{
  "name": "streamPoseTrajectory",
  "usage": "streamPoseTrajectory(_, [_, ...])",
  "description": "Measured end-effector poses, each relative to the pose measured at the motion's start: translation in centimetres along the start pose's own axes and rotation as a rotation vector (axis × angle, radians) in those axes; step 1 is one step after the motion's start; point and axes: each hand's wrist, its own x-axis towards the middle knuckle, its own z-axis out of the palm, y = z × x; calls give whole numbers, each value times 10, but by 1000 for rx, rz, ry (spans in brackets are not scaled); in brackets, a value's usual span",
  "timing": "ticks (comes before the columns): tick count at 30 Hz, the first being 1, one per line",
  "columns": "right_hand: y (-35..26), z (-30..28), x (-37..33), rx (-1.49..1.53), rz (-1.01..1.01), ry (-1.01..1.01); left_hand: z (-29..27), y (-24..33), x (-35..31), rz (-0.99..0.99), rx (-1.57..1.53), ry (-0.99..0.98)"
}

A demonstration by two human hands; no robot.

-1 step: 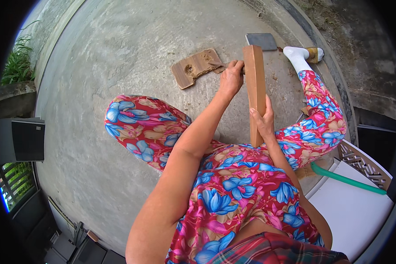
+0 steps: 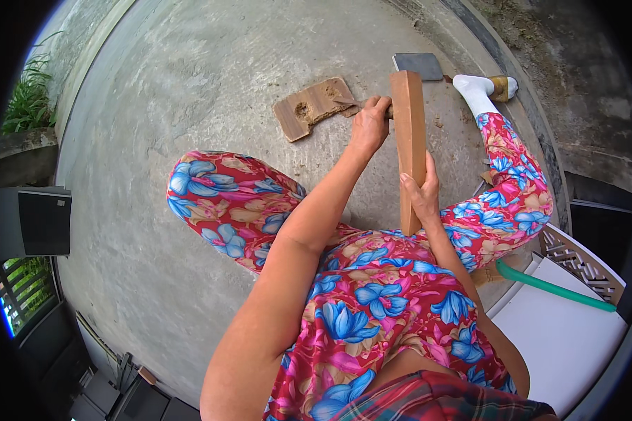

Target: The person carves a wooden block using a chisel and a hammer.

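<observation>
My left hand (image 2: 370, 125) is closed round the handle of a chisel (image 2: 349, 102), whose metal blade points left. The blade's tip meets the ragged edge of a small striped brown wooden board (image 2: 298, 111) lying on the floor. That board has a rough hollow and a broken-out notch, with wood crumbs about it. In my right hand (image 2: 421, 193) is a long, angular wooden block (image 2: 409, 133), gripped near its lower end and held upright. The block's upper part stands right beside the butt of the chisel handle, a slight gap between them.
Around me is a grey concrete floor (image 2: 154, 98). A dark flat slab (image 2: 418, 66) lies beyond the block. My legs are spread to either side. At the right are a white panel (image 2: 562, 323), a green strip (image 2: 555, 284) and a carved lattice piece (image 2: 583, 263). Dark panels (image 2: 44, 223) stand at the left.
The wooden block in my right hand has shifted slightly right, away from the chisel's butt. My left hand, the chisel and the board look unmoved.
</observation>
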Motion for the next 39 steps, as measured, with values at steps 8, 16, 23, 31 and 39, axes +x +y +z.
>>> streamPoseTrajectory(8, [-6, 0, 5, -37, -131, -10, -1, -1, 0, 24, -52, 32])
streamPoseTrajectory(16, [4, -1, 15, -240, -132, 25, 2, -9, -1, 0, 62, -56])
streamPoseTrajectory(23, [-5, -3, 11, -55, -57, 18, -1, -9, -5, -3, 64, -61])
streamPoseTrajectory(31, [3, -12, 23, 111, 111, 18, 6, -12, -15, -6, 116, -123])
streamPoseTrajectory(39, [-8, -14, 36, 169, 285, -34, -7, -1, -8, 17, 60, 11])
